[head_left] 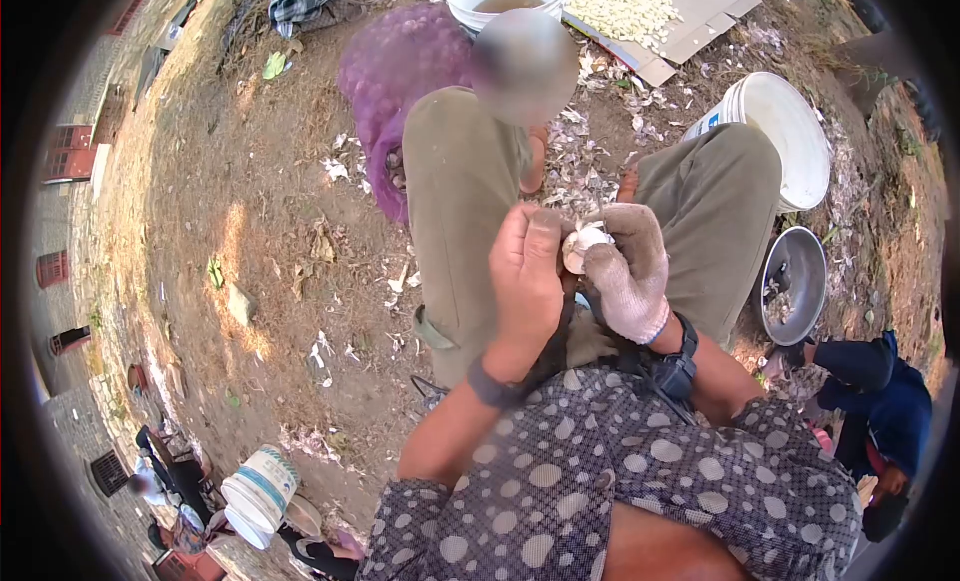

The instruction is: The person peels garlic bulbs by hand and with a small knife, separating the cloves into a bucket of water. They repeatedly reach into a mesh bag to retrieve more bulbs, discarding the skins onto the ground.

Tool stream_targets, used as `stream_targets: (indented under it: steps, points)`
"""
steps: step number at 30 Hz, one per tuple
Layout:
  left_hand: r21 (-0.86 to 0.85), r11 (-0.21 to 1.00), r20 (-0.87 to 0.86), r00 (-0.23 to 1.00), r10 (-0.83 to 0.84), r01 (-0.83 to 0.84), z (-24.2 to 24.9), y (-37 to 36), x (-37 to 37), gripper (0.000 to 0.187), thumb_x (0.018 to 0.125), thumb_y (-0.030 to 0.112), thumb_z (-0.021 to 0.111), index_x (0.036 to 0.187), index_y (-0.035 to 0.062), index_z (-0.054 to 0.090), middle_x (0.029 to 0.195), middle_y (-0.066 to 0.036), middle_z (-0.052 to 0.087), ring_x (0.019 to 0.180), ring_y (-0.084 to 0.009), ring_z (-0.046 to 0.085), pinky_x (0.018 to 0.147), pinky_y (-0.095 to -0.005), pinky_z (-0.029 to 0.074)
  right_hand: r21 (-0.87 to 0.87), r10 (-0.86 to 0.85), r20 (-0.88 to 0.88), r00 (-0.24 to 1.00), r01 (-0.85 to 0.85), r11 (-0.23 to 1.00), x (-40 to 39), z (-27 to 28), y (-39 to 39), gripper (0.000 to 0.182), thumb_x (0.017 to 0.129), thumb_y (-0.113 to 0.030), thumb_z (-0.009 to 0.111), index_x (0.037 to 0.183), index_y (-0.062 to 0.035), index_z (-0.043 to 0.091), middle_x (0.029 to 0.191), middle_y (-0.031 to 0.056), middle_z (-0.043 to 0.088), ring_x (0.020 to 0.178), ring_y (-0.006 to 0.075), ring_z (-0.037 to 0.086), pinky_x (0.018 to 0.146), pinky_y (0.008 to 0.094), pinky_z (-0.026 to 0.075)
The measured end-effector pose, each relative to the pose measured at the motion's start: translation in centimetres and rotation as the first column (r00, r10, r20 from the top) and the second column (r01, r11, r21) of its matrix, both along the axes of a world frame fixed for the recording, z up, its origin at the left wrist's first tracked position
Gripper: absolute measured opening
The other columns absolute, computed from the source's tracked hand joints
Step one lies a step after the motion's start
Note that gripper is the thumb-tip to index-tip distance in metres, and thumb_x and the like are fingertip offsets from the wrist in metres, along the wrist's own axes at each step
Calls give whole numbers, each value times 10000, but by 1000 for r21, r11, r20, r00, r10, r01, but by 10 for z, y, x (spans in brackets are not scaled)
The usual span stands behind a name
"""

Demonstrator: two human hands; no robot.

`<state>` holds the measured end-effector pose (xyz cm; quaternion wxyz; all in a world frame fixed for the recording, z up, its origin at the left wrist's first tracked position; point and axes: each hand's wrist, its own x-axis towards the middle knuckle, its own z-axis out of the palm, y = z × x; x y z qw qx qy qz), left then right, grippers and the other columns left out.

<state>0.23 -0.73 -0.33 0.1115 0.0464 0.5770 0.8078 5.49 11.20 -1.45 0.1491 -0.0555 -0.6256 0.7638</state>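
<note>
Above my lap, my gloved right hand (632, 271) is closed around a whitish garlic bulb (587, 247) with papery skin and a short stem. My bare left hand (531, 271) is closed too, its thumb and fingertips pinched against the bulb's left side. What exactly the left fingertips grip is partly hidden. Beyond my left knee lies a purple mesh sack (385, 91), apparently full of bulbs. Pale peeled cloves (620, 11) are spread on a flattened cardboard sheet (712, 19) at the top.
A white bucket (458, 9) with brownish liquid stands ahead, partly behind a blurred round shape. Beside my right knee is a tilted white bucket (815, 146), with a metal bowl (818, 306) nearer. Garlic skins litter the soil. People sit at lower right and lower left, near another bucket (260, 491).
</note>
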Motion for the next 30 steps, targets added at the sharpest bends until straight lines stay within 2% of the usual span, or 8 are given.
stream_targets:
  steps: [3, 6, 7, 12, 17, 21, 26, 30]
  points:
    - [428, 901, 188, 968, -163, 68, 0, -15, -5, 200, 1084, 217, 540, 1108, 25, 590, 881, 5, 602, 791, -69, 559, 716, -258, 496, -169, 97, 107, 989, -78, 982, -2, 7, 4, 317, 982, -36, 654, 1245, -11, 480, 1087, 93, 638, 937, 136, 658, 794, 283, 544]
    - [-242, 970, -125, 991, -37, 6, -5, -11, -8, 282, 1013, 114, 578, 1254, -32, 573, 1107, -98, 622, 965, -177, 617, 872, -342, 526, -160, 64, 71, 995, -52, 986, -4, 16, 10, 308, 980, -15, 638, 1244, -1, 480, 1100, 106, 642, 951, 146, 664, 808, 296, 551]
    - [-196, 975, -53, 992, -112, 100, -7, -17, -8, 404, 968, 65, 592, 1359, -25, 553, 1316, -141, 566, 1190, -225, 578, 1011, -378, 488, -174, 55, 63, 996, -43, 984, -5, 19, 11, 310, 978, -4, 632, 1247, 4, 480, 1107, 111, 644, 961, 151, 667, 817, 302, 554]
    - [-139, 964, -221, 942, -253, 226, 27, -12, -5, 362, 990, 133, 641, 1319, -11, 598, 1363, -162, 559, 1256, -263, 563, 1033, -386, 478, -133, -30, 18, 999, 32, 991, 0, 26, 14, 302, 968, 28, 625, 1240, 15, 493, 1115, 113, 646, 999, 160, 674, 849, 315, 558]
    - [-171, 968, -446, 862, -242, 183, 16, -2, -2, 360, 1036, 214, 621, 1299, -31, 600, 1291, -201, 600, 1179, -275, 597, 990, -369, 495, 119, -83, -54, 995, 89, 989, 2, 22, 18, 322, 977, -98, 697, 1222, 9, 519, 1061, 80, 632, 885, 124, 647, 780, 288, 538]
    - [7, 997, -413, 908, -65, 75, 31, -5, 7, 262, 1027, 92, 563, 1226, -78, 553, 1207, -218, 636, 1061, -262, 646, 901, -377, 532, -263, 37, -141, 989, -73, 962, 11, 20, 22, 566, 933, -430, 764, 1206, 8, 531, 906, 52, 604, 708, 97, 571, 616, 237, 452]
    - [192, 905, -639, 748, -179, 380, 89, -12, -2, 267, 1014, 71, 550, 1216, -79, 463, 1008, -345, 689, 724, -306, 729, 667, -481, 631, -272, -72, 80, 994, 91, 958, 4, 13, 38, 401, 976, -347, 666, 1168, -13, 554, 762, 26, 582, 576, 60, 453, 472, 213, 325]
    - [623, 772, -574, 745, 340, 128, 158, 32, 44, 84, 935, 7, 603, 961, -27, 530, 877, -290, 695, 585, -279, 669, 518, -356, 547, -436, -70, 147, 987, 129, 891, -2, -1, 48, 278, 1010, -240, 577, 1172, -16, 547, 763, 37, 582, 536, 72, 434, 463, 225, 317]
